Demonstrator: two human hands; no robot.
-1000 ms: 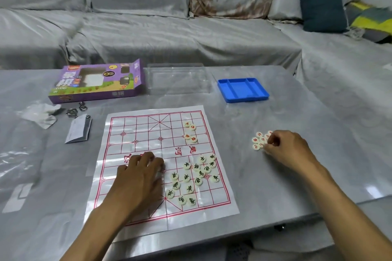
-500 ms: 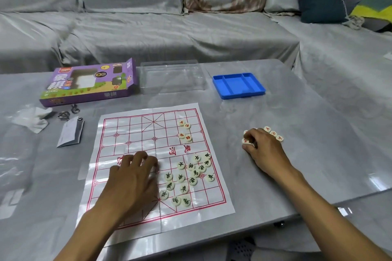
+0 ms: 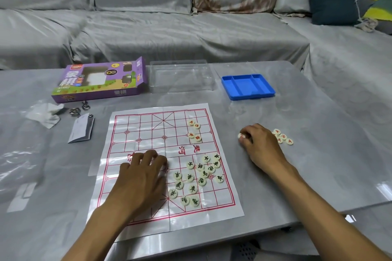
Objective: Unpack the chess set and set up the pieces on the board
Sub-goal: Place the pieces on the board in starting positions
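Your right hand pinches one small disc off the board while your left hand presses flat on the thin paper board; the discs look light, hard and slick, so pinch their rims.

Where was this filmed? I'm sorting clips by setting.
Probably a home living room: a long sofa under a grey cover, a dark cushion on it, and a low table with a paper chess board.
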